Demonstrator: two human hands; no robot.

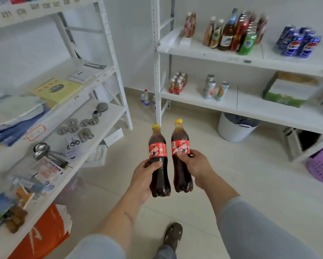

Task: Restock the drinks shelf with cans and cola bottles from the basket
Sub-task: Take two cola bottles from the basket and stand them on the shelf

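Note:
I hold two cola bottles upright in front of me, each with a yellow cap and a red label. My left hand (pixel 144 176) grips the left cola bottle (pixel 158 161) around its lower body. My right hand (pixel 194 165) grips the right cola bottle (pixel 181 157) just below its label. The white drinks shelf (pixel 209 51) stands ahead at the right, carrying several bottles (pixel 229 32) and blue cola cans (pixel 298 42) on its upper board. On the lower board (pixel 250 105) stand three cans (pixel 215 89) and a small pack of bottles (pixel 177 83). A purple basket (pixel 322 165) sits on the floor at the far right.
A second white rack (pixel 93 116) at the left holds papers, metal lids, ladles and packets. A white bucket (pixel 235 128) stands under the drinks shelf, with small bottles (pixel 145 98) on the floor in the corner. An orange bag (pixel 45 234) lies at lower left. My shoe (pixel 172 235) is below.

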